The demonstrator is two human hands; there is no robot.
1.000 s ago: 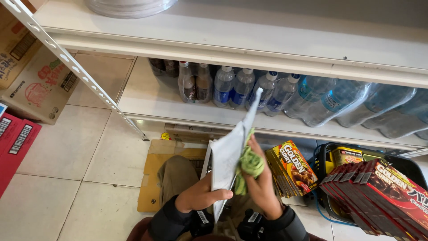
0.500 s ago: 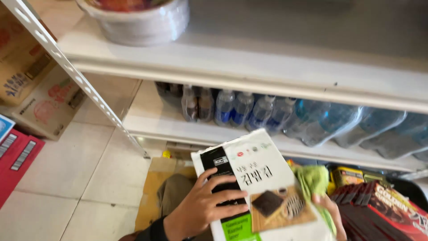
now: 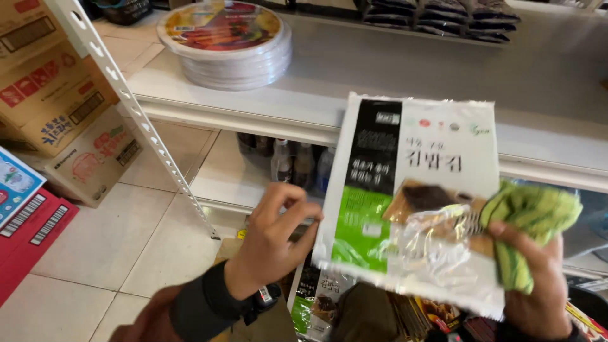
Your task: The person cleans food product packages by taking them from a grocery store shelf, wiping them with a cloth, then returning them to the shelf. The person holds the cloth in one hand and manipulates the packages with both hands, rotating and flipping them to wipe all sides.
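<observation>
I hold up a flat white, black and green food packet (image 3: 405,190) in front of a white shelf. My right hand (image 3: 535,285) grips its right edge together with a bunched green cloth (image 3: 532,221). My left hand (image 3: 275,234) is at the packet's left edge, fingers curled and apart, thumb near the lower left corner; I cannot tell whether it grips. More packets of the same kind (image 3: 316,304) lie below, partly hidden by the raised one.
The white shelf (image 3: 380,82) carries a stack of round lidded trays (image 3: 225,41) and dark packets (image 3: 437,16) at the back. Bottles (image 3: 297,161) stand on the lower shelf. Cardboard boxes (image 3: 57,95) and red cartons (image 3: 28,231) sit on the tiled floor at left.
The packet went from edge-on to facing me and rose toward the upper shelf. My view tilted up. My left hand slid from the packet's face to its left edge.
</observation>
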